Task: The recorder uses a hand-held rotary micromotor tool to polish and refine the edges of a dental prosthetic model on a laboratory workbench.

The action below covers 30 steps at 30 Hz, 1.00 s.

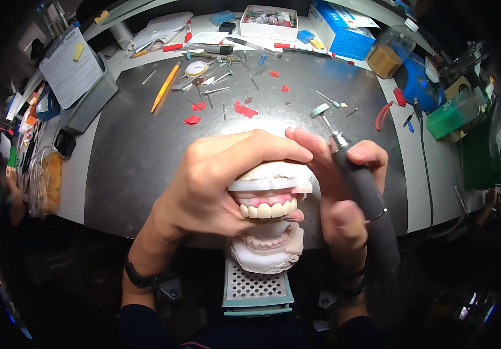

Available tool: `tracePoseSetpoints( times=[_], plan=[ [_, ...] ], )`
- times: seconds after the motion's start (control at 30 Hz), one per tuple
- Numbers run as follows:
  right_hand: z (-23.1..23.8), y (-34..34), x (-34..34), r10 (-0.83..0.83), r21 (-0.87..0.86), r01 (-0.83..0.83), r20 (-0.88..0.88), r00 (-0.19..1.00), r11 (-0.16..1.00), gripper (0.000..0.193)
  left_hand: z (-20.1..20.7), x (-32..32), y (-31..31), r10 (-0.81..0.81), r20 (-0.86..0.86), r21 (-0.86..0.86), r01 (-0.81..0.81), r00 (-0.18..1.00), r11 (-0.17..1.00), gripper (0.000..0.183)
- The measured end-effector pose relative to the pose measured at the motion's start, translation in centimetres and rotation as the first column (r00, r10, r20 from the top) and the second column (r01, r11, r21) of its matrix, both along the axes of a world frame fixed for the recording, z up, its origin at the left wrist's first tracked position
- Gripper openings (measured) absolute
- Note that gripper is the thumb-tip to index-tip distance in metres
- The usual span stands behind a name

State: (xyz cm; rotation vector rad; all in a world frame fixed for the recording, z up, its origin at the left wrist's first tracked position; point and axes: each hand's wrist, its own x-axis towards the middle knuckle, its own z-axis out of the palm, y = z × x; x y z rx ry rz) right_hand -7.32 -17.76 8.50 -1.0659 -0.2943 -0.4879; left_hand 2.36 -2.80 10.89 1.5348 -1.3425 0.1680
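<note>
Curling over from the left, the left hand (215,183) clamps its grip on a dental cast (269,200), thumb pressed under the row of white teeth set in pink wax and fingers wrapped across the top of the upper plaster block; the lower plaster half hangs open just beneath it, over a perforated grey-green tray (257,285) at the near edge of the bench (140,151). Beside it, the right hand (343,192) has its grip closed around a grey rotary handpiece (364,195), whose shaft runs up between thumb and forefinger, with a small disc-shaped bur at its tip pointing away above the cast; the forefinger touches the cast's right side. Beyond the hands the dark round bench top is mostly open in the middle, with scraps of red wax (244,109), loose burs and an orange pencil (165,87) scattered toward its far edge. Farther back stand a white open box (269,23) of small parts, a blue carton (343,29) and a clear jar (390,52) of brownish powder. On the left sit a grey bin with a clipboard (71,67) and a clear plastic tub (47,180) with orange contents.
</note>
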Motion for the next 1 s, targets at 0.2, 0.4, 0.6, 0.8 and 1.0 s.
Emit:
tracePoseSetpoints(
  times=[0.2, 0.4, 0.6, 0.8, 1.0],
  plan=[
    [-0.6, -2.2, 0.3, -0.084, 0.118, 0.071, 0.107, 0.991, 0.99, 0.034, 0.4, 0.2, 0.1, -0.025, 0.028, 0.067, 0.023, 0.999, 0.997, 0.05],
    [-0.5, -2.0, -0.3, 0.108, 0.037, -0.117, 0.197, 0.974, 0.992, 0.023, 0.2, 0.4, 0.3, -0.025, 0.04, 0.079, 0.022, 0.999, 0.997, 0.044],
    [-0.4, -2.1, -1.0, 0.12, 0.017, -0.125, 0.19, 0.975, 0.992, 0.019, 0.6, 0.3, 0.2, -0.013, 0.029, 0.082, 0.011, 0.999, 0.997, 0.043],
    [-0.6, -1.8, -0.7, 0.14, -0.036, -0.135, 0.164, 0.976, 0.99, 0.017, 0.3, 0.5, 0.2, -0.041, -0.01, 0.081, 0.041, 0.999, 0.996, 0.047],
    [-0.8, -2.2, -0.4, 0.217, 0.02, -0.224, 0.193, 0.957, 0.974, 0.018, 0.5, 0.2, 0.2, -0.068, -0.084, -0.013, 0.067, 0.994, 0.998, 0.048]
  ],
)
